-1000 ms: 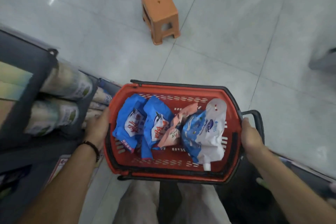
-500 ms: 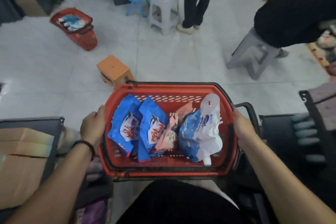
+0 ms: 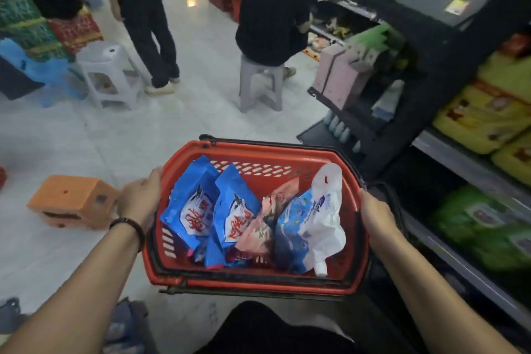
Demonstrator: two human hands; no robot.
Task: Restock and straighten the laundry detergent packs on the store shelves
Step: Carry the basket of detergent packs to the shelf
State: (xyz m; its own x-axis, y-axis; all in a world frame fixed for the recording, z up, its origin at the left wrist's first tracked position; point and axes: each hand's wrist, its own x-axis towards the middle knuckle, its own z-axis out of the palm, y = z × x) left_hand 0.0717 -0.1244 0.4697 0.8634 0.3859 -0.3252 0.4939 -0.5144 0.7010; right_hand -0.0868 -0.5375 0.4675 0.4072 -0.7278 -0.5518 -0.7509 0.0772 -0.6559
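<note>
- Heaped in the red basket (image 3: pixel 258 284), none on a shelf yet: four detergent packs (image 3: pixel 232 210).
- Against the basket's left wall: two blue packs (image 3: pixel 192 207), side by side and leaning, long axes from the near wall toward the far wall.
- Right of those, inside the basket: a crumpled pink pack (image 3: pixel 258 227), then a white-and-blue spouted pouch (image 3: pixel 313 218), spout toward the near wall.
- Gripping the basket's left wall near its far corner: left hand (image 3: pixel 140 201), fingers curled round the rim.
- Clamped on the basket's right rim: right hand (image 3: pixel 376 218), fingers wrapped down the outside.
- Right of the basket, just past the right hand: store shelves (image 3: pixel 459 162), so likely an easier reach from that side, though neither hand free while carrying.
- Left of the basket, on the floor: an orange stool (image 3: pixel 71 201).
</note>
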